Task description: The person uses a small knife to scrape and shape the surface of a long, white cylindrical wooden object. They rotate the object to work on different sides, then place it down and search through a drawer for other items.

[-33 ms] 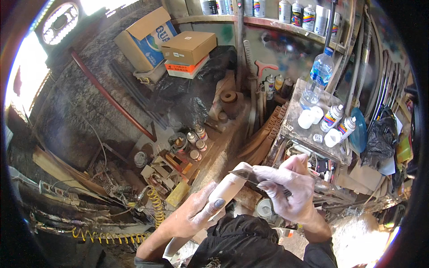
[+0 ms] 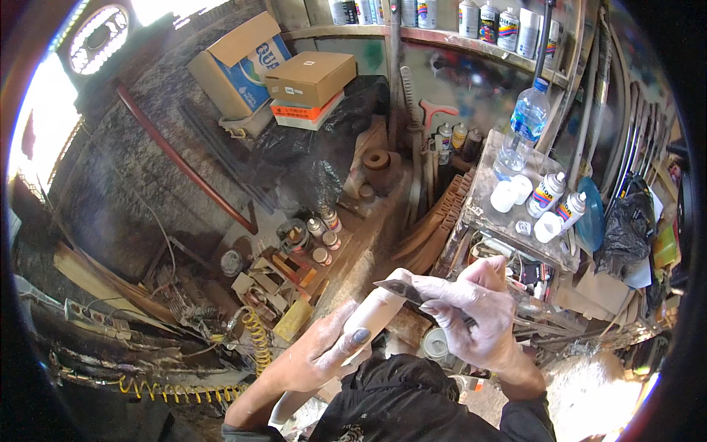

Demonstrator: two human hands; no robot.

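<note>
My left hand point(image 2: 331, 350) is wrapped round a pale, rounded, tube-like piece point(image 2: 373, 311), which points up and to the right. Its thumb, with a dark greyish nail, lies along the side. A dark pointed blade point(image 2: 400, 289) lies across the upper end of the piece, pinched in my right hand point(image 2: 479, 313). Whitish dust coats the fingers of both hands. Whatever handle the blade has is hidden by my right fingers. Below my left wrist a pale curved length point(image 2: 291, 404) shows; whether it belongs to the held piece I cannot tell.
A small worn table point(image 2: 482, 195) at the right bears spray cans, white caps and a large water bottle point(image 2: 529, 118). Cardboard boxes point(image 2: 313, 77) stand at the back. Small cans and jars point(image 2: 322, 254) sit on a board ahead. A coiled yellow hose point(image 2: 258, 339) hangs at the left.
The blade has shifted very slightly to the left at the upper end of the pale piece, with a small movement of my right fingers. My left hand looks still.
</note>
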